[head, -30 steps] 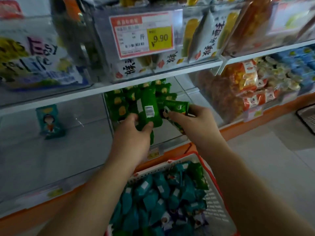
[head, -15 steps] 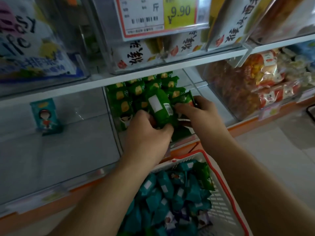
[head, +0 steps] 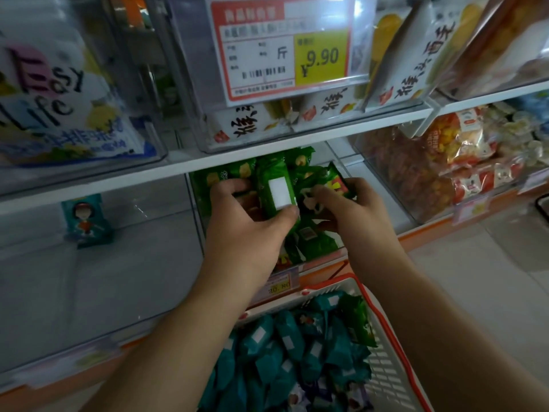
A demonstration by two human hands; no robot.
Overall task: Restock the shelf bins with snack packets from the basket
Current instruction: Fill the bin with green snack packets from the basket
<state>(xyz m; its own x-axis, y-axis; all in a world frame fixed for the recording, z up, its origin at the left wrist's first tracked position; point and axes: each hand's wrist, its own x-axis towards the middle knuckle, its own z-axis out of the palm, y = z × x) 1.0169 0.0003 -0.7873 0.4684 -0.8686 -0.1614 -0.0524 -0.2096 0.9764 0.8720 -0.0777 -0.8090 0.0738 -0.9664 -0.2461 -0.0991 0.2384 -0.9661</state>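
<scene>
Both hands deeper into bin | left hand [head: 246,230] grips green packet [head: 277,193] | right hand [head: 353,209] pinches another

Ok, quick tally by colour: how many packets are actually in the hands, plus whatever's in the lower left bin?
Green packets: 2, a white-labelled green packet in the left hand and a green packet with red print in the right hand
Teal packets: 1, a teal packet standing in the lower left bin
Total: 3

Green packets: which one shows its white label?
The green packet gripped by the left hand; the right hand holds one showing its printed front.
</scene>
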